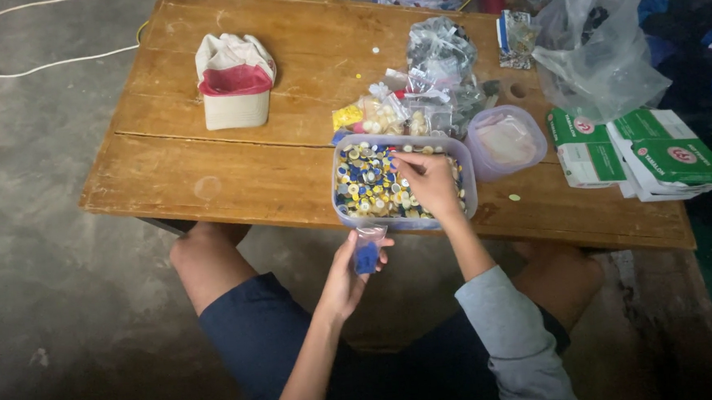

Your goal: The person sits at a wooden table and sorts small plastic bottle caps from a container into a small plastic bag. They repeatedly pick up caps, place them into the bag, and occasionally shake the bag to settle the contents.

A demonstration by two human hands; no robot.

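My right hand [428, 181] reaches into a clear plastic tub [468, 166] full of small yellow, blue and white buttons [367, 187], fingertips pinched down among them. My left hand [345, 278] hovers below the table's front edge, holding a small clear bag [367, 248] with blue buttons at its bottom. I cannot tell whether the right fingers grip a button.
The low wooden table [233, 170] also bears a white and red cap [234, 79], a pile of small bagged buttons [423, 91], the tub's lid [505, 139], green and white boxes [642, 151] and a large clear bag [600, 45]. My knees sit under the front edge.
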